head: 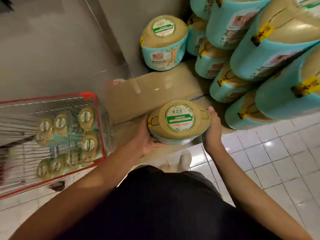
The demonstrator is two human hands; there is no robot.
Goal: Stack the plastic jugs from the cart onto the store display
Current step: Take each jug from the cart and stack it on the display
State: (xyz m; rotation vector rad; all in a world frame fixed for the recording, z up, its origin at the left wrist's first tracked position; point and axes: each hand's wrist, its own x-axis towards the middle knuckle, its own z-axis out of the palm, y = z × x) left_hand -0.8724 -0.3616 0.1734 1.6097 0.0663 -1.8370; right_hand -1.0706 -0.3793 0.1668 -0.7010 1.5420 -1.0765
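A tall stack of jugs [270, 54], teal-labelled and lying on their sides, is filling the right of the view, resting on the right end of a low cardboard base [155, 94]. To the left, a wire cart [100, 129] with a red rim is standing on the white tiled floor [277, 153], just beside the base, and is carrying several upright cart jugs [86, 116], blurred. A lone jug [164, 44] is sitting at the far edge of the base, near the stack's foot.

The held jug [179, 121] is hanging over the near edge of the base, well apart from the lone jug, its round labelled top facing the camera. Both hands are clamping it between them. The left hand [147, 141] is cupping its lower left side, fingers curling underneath. The right hand [213, 129] is pressing against its right side, thumb lying along the wall near the handle, fingers hidden behind the jug.
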